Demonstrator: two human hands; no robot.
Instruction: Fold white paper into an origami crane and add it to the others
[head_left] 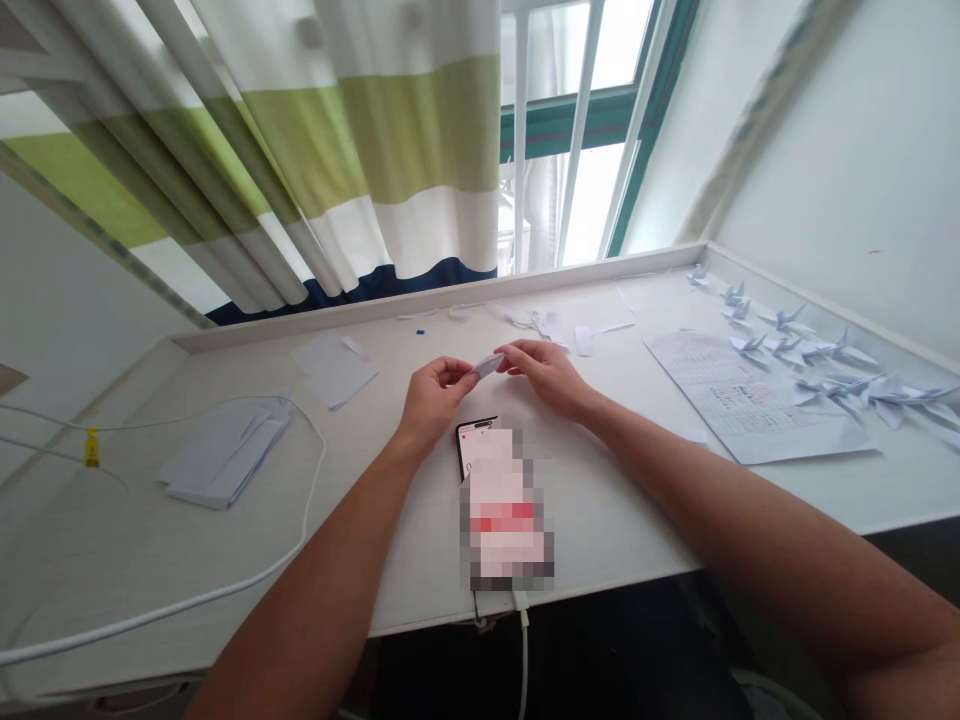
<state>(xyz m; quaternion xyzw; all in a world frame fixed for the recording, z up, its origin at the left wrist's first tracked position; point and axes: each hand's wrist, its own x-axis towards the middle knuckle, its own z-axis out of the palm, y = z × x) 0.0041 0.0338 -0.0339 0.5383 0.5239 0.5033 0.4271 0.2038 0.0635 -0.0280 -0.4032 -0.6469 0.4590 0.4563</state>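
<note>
Both my hands meet over the middle of the white desk (600,520), pinching a small folded piece of white paper (489,364) between them. My left hand (433,398) grips its left end with curled fingers. My right hand (546,372) grips its right end with thumb and fingertips. Just below my hands a phone (501,500) lies flat on the desk, its screen blurred out, with a cable running from its near end.
Several folded paper cranes (817,365) line the right side by a printed sheet (750,405). Paper stacks (225,450) and a loose sheet (334,368) lie left. A white cable (300,545) loops across the left. Paper scraps (570,328) sit by the far rim, under a curtain (337,150).
</note>
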